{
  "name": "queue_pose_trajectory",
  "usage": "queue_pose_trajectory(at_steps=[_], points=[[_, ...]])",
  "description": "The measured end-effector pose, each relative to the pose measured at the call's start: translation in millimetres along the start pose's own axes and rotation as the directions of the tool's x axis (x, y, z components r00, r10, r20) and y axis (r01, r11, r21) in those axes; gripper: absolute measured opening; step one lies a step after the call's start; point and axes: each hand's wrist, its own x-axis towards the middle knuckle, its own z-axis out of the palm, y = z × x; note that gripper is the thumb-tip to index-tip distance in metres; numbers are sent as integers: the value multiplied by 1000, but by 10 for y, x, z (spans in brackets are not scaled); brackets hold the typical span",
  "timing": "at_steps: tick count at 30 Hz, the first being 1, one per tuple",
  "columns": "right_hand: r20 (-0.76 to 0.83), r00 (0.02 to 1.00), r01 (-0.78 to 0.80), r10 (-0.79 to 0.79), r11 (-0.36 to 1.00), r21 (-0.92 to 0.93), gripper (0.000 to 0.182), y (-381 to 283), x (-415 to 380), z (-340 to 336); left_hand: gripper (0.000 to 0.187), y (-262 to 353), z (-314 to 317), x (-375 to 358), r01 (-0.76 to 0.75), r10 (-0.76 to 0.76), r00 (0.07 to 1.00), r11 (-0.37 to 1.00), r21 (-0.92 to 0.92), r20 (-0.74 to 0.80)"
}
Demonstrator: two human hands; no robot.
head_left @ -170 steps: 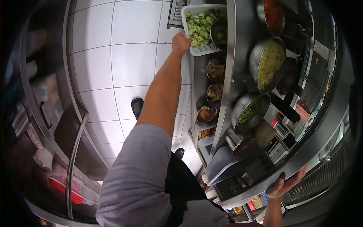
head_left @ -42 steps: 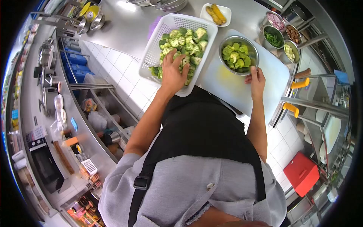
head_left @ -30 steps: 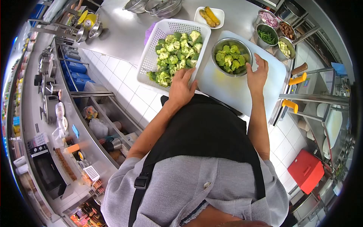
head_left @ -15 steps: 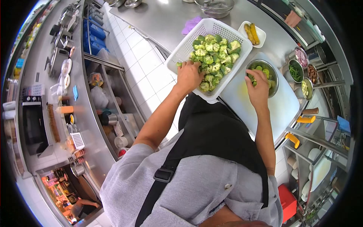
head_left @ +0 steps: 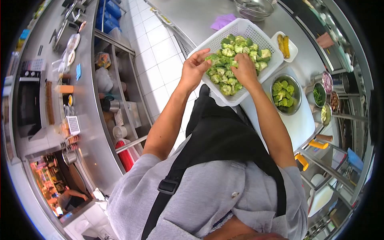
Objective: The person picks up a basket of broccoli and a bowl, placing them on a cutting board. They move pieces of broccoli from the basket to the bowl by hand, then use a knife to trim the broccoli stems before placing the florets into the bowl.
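Note:
A white perforated plastic basket (head_left: 195, 51) stands on the steel counter, filled with broccoli florets (head_left: 226, 85). Over its left side is my left hand (head_left: 194, 69), thumb and fingers apart, close to the florets at the edge of the pile. My right hand (head_left: 245, 71) reaches into the pile, its fingertips pinched on a broccoli floret that they partly cover. Right of the basket, a round metal bowl (head_left: 296, 106) holds green pieces (head_left: 283, 93) and sits on a white cutting board (head_left: 301, 127).
A white dish (head_left: 293, 49) with two yellow-brown pieces stands behind the bowl. Several metal containers, one with chopped greens (head_left: 319, 95), line the right side. A purple cloth (head_left: 223, 21) and nested metal bowls (head_left: 255, 11) lie farther back. Yellow handles (head_left: 301, 162) stick out below the board.
My right hand has moved left from the metal bowl into the broccoli. My left hand has lifted off the florets toward the basket's left rim. The whole view has shifted slightly.

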Motion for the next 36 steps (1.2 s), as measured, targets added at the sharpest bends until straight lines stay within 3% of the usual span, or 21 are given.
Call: queue_pose_trajectory(at_steps=[3, 6, 9, 13, 16, 19, 20, 21, 23, 24, 27, 31, 32, 36], points=[[49, 999, 20, -23, 998, 57, 35, -25, -24, -96, 37, 93, 13, -73, 105, -90, 994, 918, -382, 57], [37, 999, 1, -6, 993, 118, 36, -56, -71, -214, 33, 54, 25, -65, 127, -90, 991, 879, -460, 102], [-79, 994, 89, -80, 987, 130, 36, -7, -128, -243, 33, 55, 132, -42, 159, -125, 987, 850, -503, 101], [-117, 992, 82, -51, 957, 278, 32, -23, -325, -426, 32, 32, 243, 26, 174, -147, 985, 847, -502, 93], [-85, 996, -1, 35, 929, 371, 26, -30, -469, -568, 34, -24, 231, 152, 82, -108, 992, 938, -336, -59], [21, 997, -72, 69, 907, 414, 22, 35, -515, -587, 35, -11, 230, 266, -125, 143, 976, 986, 112, -167], [90, 994, -94, 61, 897, 431, 21, 19, -502, -567, 34, 22, 215, 284, -173, 233, 966, 909, 380, -117], [158, 986, -118, 51, 887, 446, 20, -11, -492, -554, 31, 38, 178, 303, -181, 240, 968, 874, 451, -75], [157, 987, -14, -40, 945, 327, 22, -80, -500, -402, 28, 60, 89, 383, -204, 245, 970, 786, 584, 9], [161, 983, 40, -85, 963, 266, 24, -90, -514, -327, 22, -80, -52, 488, -346, 436, 900, 671, 656, 29], [196, 977, 65, -82, 994, 92, 21, -105, -520, -234, 19, -19, -140, 512, -402, 664, 747, 410, 819, 34], [286, 957, 2, -58, 981, 192, 13, -59, -451, -369, 24, -248, -235, 477, -130, 528, 848, 269, 954, -34], [280, 960, -41, -26, 972, 231, 12, -60, -423, -363, 27, -263, -255, 490, -89, 447, 885, 438, 895, -131], [84, 990, -133, 111, 934, 331, 14, -28, -323, -299, 29, -343, -309, 516, -85, 415, 894, 527, 846, -169]])
